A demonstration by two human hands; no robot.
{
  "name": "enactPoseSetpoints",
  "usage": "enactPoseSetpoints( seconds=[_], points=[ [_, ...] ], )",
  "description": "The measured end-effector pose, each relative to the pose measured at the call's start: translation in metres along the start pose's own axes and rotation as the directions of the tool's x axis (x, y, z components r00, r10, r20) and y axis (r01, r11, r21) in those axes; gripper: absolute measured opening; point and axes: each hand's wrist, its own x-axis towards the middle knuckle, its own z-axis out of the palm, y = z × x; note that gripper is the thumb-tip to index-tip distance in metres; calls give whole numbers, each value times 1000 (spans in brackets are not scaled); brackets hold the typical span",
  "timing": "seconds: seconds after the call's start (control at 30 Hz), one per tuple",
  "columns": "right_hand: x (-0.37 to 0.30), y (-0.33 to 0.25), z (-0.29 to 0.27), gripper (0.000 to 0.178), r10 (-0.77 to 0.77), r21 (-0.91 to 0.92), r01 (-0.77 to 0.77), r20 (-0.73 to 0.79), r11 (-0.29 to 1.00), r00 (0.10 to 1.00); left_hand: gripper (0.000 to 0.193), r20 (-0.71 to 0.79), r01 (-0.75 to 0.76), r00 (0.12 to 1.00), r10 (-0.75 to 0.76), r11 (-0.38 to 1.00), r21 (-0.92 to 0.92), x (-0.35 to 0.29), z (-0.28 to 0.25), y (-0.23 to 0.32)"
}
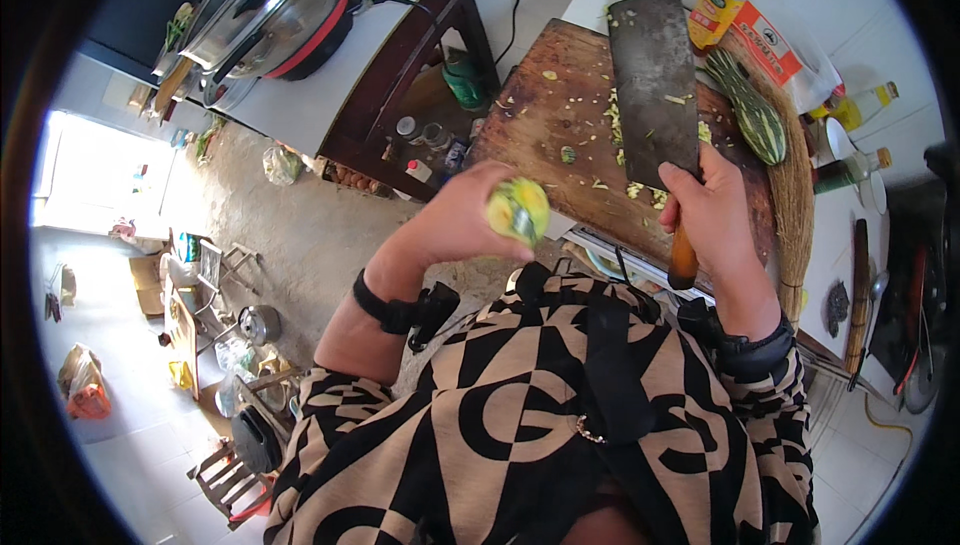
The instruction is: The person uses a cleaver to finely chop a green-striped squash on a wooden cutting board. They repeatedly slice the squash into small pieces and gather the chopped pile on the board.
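Note:
My left hand [462,213] is wrapped round a cut piece of green squash [518,211], its pale yellow-green cut face showing, just off the board's near left edge. In my right hand [712,207] is the wooden handle of a cleaver [655,85], its wide dark blade standing up over the wooden chopping board [545,130]. Small shreds of squash [612,123] are scattered on the board and a few cling to the blade. A whole striped green squash [752,110] lies toward the board's right side.
Behind the board stand a yellow oil bottle [718,7] and an orange-and-white packet [765,40]. A straw brush [795,215] runs along its right edge. At the left, a lidded electric pot [265,20] sits on a white table [310,110]. Jars [435,135] stand below.

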Motion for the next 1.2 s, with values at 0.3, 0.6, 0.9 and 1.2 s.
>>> enactPoseSetpoints(
  seconds=[0.3,0.6,0.9,1.2],
  points=[
    [-25,6,-26,13,24,104,-8,-154,995,988,73,444,278,895,43,726,-629,69,51,-6],
    [-49,12,-42,13,19,151,18,-245,988,969,34,54,155,964,-262,384,-910,112,27,-64],
    [-55,25,-52,12,50,127,-20,-231,992,972,42,-123,-10,938,-325,330,-944,116,-47,-57],
    [-54,28,-49,10,90,63,-79,-186,995,978,45,188,222,965,-180,186,-957,163,35,-26]
  ],
)
